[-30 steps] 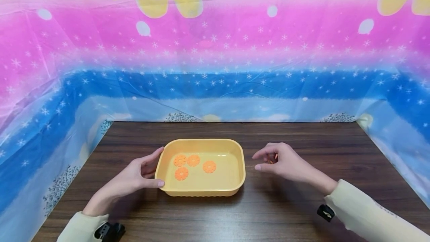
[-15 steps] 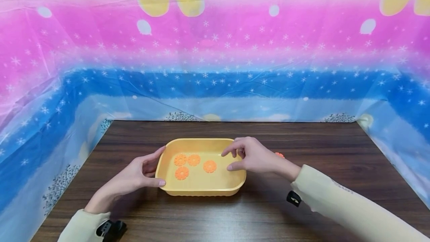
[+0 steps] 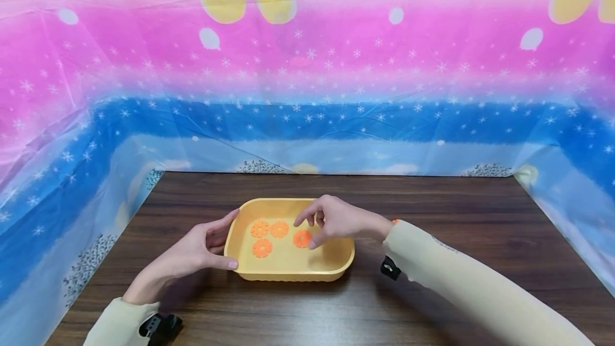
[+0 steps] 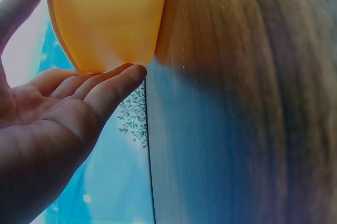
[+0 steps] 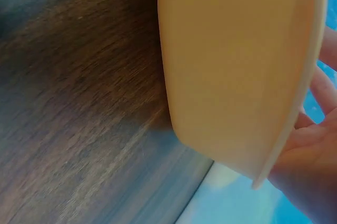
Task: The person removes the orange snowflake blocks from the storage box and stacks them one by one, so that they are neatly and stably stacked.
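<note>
A shallow yellow plastic basin (image 3: 288, 271) sits on the table, with several orange notched plastic discs on its floor. Three discs (image 3: 261, 248) cluster at the left; another disc (image 3: 302, 238) lies nearer the middle. My left hand (image 3: 194, 250) holds the basin's left end, thumb at the front corner and fingers along the side, as the left wrist view shows. My right hand (image 3: 331, 220) reaches over the right rim into the basin. Its thumb and index finger are spread apart around the middle disc, the thumb overlapping its edge in the head view.
Part of an orange piece (image 3: 396, 221) shows on the table behind the right sleeve. The dark wood table (image 3: 432, 196) is ringed by a pink and blue patterned cloth (image 3: 336, 122) at the back and sides.
My right hand has moved left from beside the basin to over the middle disc, uncovering an orange piece on the table behind it. My left hand stays at the basin.
</note>
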`<state>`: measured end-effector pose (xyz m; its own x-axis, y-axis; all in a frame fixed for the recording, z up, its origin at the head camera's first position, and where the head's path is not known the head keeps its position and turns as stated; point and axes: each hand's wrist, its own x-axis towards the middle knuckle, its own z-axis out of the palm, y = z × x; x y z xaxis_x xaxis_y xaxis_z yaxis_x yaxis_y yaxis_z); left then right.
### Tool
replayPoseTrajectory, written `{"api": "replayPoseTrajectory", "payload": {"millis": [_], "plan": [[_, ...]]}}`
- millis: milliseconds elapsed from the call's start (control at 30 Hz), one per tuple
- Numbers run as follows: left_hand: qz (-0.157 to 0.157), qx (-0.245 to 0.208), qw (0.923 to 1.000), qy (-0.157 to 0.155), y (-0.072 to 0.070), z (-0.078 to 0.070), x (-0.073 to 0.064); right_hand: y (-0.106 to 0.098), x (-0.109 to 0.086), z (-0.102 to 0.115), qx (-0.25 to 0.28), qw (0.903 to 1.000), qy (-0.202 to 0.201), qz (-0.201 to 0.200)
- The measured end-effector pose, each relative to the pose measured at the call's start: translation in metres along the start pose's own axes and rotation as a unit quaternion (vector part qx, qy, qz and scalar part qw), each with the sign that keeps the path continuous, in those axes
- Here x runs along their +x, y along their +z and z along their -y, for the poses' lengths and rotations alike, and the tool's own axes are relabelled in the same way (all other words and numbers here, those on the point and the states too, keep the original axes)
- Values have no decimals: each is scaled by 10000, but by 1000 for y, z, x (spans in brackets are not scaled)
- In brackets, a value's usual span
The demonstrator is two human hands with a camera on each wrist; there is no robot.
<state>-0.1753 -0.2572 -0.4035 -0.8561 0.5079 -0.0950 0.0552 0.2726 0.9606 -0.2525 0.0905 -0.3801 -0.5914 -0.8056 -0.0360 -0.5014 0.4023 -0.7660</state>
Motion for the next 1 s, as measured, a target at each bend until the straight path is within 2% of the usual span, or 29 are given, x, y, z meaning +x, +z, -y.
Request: {"api": "replayPoseTrajectory", "payload": {"millis": [467, 867, 1000], "plan": [[-35, -42, 10000, -11, 0, 1, 0, 5, 21, -4, -513, 9980, 269, 234], [-69, 4, 10000, -4, 0, 2, 0, 15, 27, -5, -1222, 9889, 838, 49], [-84, 13, 10000, -26, 0, 2, 0, 18, 28, -4, -1327, 9870, 903, -20]]}}
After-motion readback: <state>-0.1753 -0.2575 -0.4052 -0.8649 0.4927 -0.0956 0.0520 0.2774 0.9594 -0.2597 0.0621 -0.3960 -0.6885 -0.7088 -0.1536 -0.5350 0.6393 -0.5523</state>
